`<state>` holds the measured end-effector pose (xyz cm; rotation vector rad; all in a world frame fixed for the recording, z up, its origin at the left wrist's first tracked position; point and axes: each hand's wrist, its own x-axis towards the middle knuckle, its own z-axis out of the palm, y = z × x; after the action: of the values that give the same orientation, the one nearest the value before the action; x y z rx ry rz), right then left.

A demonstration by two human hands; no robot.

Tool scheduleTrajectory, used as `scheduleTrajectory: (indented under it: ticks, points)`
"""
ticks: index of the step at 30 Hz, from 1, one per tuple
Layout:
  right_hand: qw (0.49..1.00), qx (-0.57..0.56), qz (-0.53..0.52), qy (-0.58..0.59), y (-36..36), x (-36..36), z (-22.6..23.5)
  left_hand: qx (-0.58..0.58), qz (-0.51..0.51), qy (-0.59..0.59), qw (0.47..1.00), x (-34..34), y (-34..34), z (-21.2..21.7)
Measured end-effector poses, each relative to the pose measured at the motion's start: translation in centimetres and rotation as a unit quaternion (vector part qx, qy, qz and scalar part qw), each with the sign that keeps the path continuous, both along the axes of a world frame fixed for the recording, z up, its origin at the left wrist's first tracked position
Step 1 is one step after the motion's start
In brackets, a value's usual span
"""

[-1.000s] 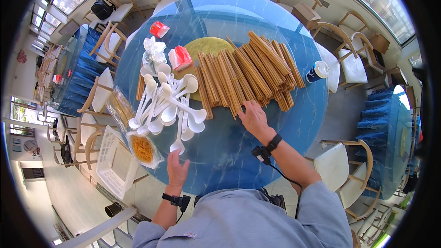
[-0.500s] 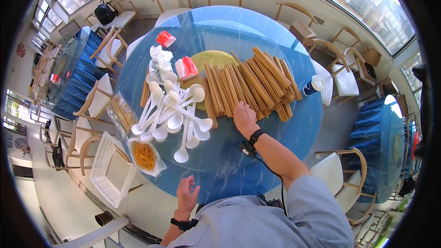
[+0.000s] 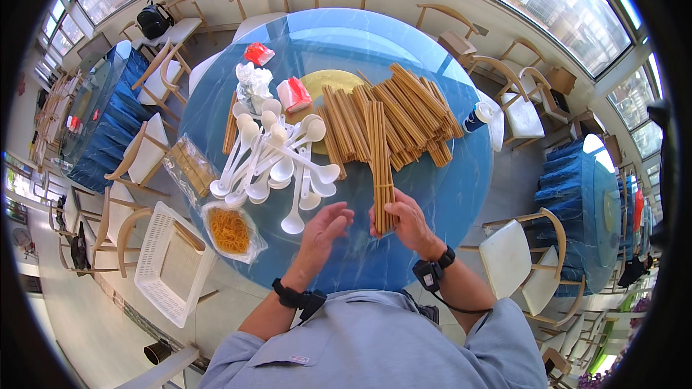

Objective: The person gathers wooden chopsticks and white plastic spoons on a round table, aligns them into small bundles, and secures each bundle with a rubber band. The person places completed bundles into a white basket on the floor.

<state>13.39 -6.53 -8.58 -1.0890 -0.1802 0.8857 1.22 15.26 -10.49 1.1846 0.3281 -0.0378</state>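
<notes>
My right hand [image 3: 405, 220] grips the near end of a bundle of chopsticks [image 3: 380, 151], with a rubber band around it just above my fingers. The bundle points away from me, in front of a large pile of brown chopsticks [image 3: 411, 112] on the round table. My left hand [image 3: 328, 229] hovers just left of the bundle, fingers apart and holding nothing. Beyond it lies a heap of white spoons [image 3: 277, 158], handles crossing. A bag of yellow rubber bands [image 3: 229, 230] rests at the table's left front edge.
The blue-covered round table [image 3: 339, 259] carries red and white packets [image 3: 294, 94], a crumpled white plastic bag [image 3: 253, 84], a wrapped chopstick pack [image 3: 189, 168] and a paper cup [image 3: 478, 117]. Left of it is a white plastic basket [image 3: 167, 274]. Wooden chairs [image 3: 510, 248] surround the table.
My right hand has drawn back from the pile toward me, bringing a banded bundle of chopsticks with it. My left hand has risen over the table, near the bundle.
</notes>
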Motion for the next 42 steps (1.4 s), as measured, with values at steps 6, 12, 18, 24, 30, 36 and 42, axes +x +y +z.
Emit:
scheduleTrajectory:
  ticks: [6,12,18,24,30,36,42]
  points:
    - [0.997,-0.014,0.059,-0.037,1.8,-9.0,3.1,-0.113,-0.034,-0.076,0.99,1.4,-2.5,6.6]
    - [0.968,-0.045,0.0,-0.246,1.6,-12.3,3.5,0.029,-0.102,-0.188,0.977,-3.4,-3.2,9.9]
    - [0.921,-0.043,0.033,-0.385,1.2,-14.4,2.5,0.023,-0.107,-0.33,0.938,-6.1,-3.2,13.7]
    - [0.898,-0.006,0.091,-0.43,0.8,-13.7,1.5,0.071,-0.103,-0.407,0.905,-6.3,-3.1,14.7]
    - [0.898,-0.059,0.114,-0.421,1.7,-13.0,3.2,0.081,-0.086,-0.366,0.923,-7.1,-2.9,15.7]
    - [0.918,-0.025,0.14,-0.369,1.8,-11.3,4.6,0.055,-0.073,-0.419,0.903,-6.9,-2.5,17.3]
    - [0.858,-0.084,0.114,-0.494,1.7,-9.6,5.3,0.052,-0.04,-0.431,0.9,-6.9,-1.8,17.2]
